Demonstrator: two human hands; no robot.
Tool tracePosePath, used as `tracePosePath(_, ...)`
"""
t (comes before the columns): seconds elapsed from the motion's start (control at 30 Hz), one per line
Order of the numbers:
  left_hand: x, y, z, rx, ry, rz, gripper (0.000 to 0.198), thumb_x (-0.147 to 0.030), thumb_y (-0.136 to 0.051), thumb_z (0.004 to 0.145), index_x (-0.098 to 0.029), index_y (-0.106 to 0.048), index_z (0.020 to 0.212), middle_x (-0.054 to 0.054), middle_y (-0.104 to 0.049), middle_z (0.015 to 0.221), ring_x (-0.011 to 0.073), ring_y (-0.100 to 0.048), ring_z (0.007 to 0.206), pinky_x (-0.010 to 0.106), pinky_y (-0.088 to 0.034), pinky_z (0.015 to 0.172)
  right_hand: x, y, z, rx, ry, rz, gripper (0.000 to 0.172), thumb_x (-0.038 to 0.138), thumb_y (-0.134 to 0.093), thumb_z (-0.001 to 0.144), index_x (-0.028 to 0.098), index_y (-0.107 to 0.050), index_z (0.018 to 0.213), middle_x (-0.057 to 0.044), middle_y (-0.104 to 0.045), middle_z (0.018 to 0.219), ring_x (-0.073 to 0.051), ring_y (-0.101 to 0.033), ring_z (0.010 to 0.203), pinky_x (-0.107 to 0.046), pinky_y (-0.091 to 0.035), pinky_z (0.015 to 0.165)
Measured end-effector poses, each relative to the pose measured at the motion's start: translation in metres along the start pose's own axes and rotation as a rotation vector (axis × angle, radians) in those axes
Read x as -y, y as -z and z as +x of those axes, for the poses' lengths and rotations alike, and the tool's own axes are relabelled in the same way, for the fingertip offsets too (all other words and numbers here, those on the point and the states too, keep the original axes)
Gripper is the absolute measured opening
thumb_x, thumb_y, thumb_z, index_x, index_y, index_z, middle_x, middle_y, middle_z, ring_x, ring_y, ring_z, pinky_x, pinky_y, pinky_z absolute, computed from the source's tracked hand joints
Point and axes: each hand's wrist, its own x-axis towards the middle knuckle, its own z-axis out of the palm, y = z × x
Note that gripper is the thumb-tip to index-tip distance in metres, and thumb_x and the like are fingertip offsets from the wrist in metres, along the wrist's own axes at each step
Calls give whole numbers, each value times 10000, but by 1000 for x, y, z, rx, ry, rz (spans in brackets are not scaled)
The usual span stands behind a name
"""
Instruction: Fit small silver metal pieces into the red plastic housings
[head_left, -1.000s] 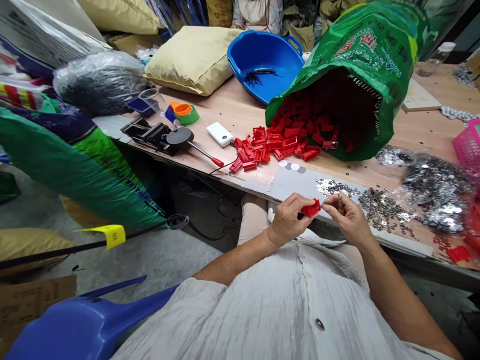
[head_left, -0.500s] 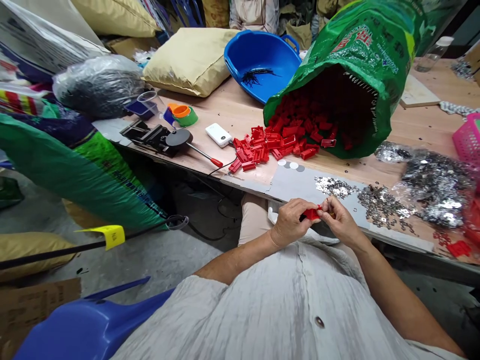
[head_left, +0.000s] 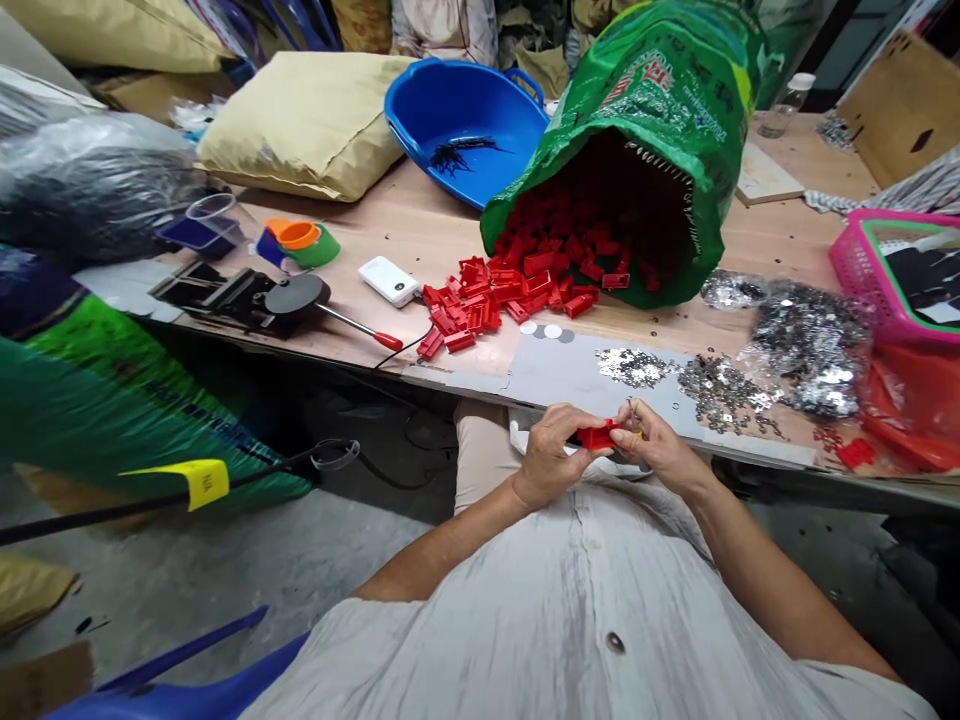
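The view has been swung to the right, and the left hand point(head_left: 551, 455) and right hand point(head_left: 652, 450) have been drawn closer together. A green woven sack point(head_left: 637, 100) lies on its side on the counter point(head_left: 420, 225), with loose red plastic parts point(head_left: 469, 310) spilled toward the counter's front edge. Just off that edge, above the lap, a red plastic part point(head_left: 596, 436) is pinched between both hands, a small metal piece point(head_left: 632, 411) showing at the right hand's fingertips.
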Motion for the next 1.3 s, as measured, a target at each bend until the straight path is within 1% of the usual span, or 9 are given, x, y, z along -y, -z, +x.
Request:
tracePosePath(0.17, 4, 3, 1, 11, 58, -153, 282, -364, -797, 741, -181, -692, 928, 55, -725, 812, 164, -652, 775, 323, -502, 765, -8, 1, -3, 70, -54, 77, 427, 537, -705, 790, 242, -435, 941, 71, -412, 683, -86, -343, 546, -228, -245, 501)
tracePosePath(0.3, 13, 2, -6, 35, 234, -305, 343, -393, -832, 688, -163, -696, 903, 59, -698, 821, 160, -640, 794, 300, -504, 764, -12, -2, -4, 93, -55, 109, 422, 534, -695, 801, 244, -426, 944, 79, -406, 652, -84, -336, 526, -224, -224, 486)
tracePosePath(0.4, 17, -1, -8, 22, 418, -466, 382, -377, -863, 642, -154, -676, 890, 47, -681, 831, 147, -637, 785, 271, -510, 746, -8, 3, -2, 103, -45, 0, 400, 541, -663, 822, 244, -456, 990, 63, -482, 673, -88, -362, 523, -225, -257, 483)
tracePosePath(0.47, 18, -1, -6, -12, 537, -600, 400, -348, -871, 628, -156, -653, 903, 32, -678, 840, 135, -641, 772, 261, -521, 738, -2, 13, 2, 27, 3, -176, 363, 531, -626, 846, 237, -506, 1022, 16, -586, 800, -97, -419, 549, -245, -327, 510)
tracePosePath(0.53, 17, -1, -2, -44, 631, -713, 411, -315, -870, 629, -160, -638, 932, 23, -681, 864, 130, -650, 778, 261, -534, 739, 4, 28, 9, -166, 97, -455, 290, 483, -583, 879, 229, -575, 1018, -34, -646, 956, -124, -502, 620, -284, -399, 581)
tracePosePath(0.6, 16, 0, 1, -64, 686, -774, 411, -290, -862, 637, -163, -639, 958, 23, -685, 894, 135, -660, 811, 264, -541, 759, 8, 44, 18, -390, 203, -780, 207, 405, -572, 888, 225, -629, 973, -53, -677, 974, -181, -578, 753, -336, -443, 707)
tracePosePath(0.7, 17, 1, 2, -73, 717, -815, 403, -258, -843, 662, -169, -653, 1006, 22, -687, 910, 133, -666, 851, 260, -541, 799, 10, 63, 31, -499, 315, -1068, 161, 314, -536, 899, 214, -649, 957, -81, -696, 988, -239, -619, 904, -387, -450, 832)
tracePosePath(0.83, 19, 2, 2, -48, 766, -873, 469, -270, -815, 701, -177, -632, 1123, 32, -695, 890, 157, -688, 843, 311, -569, 804, 10, 71, 47, -509, 317, -1237, 182, 285, -503, 918, 205, -655, 978, -101, -693, 982, -252, -623, 892, -390, -454, 812)
tracePosePath(1.3, 24, 0, -3, -83, 796, -913, 490, -266, -803, 720, -170, -610, 1160, 54, -700, 936, 179, -695, 897, 332, -596, 806, 11, 56, 64, -433, 321, -1324, 137, 256, -520, 922, 222, -652, 932, -70, -664, 929, -228, -601, 838, -345, -433, 739)
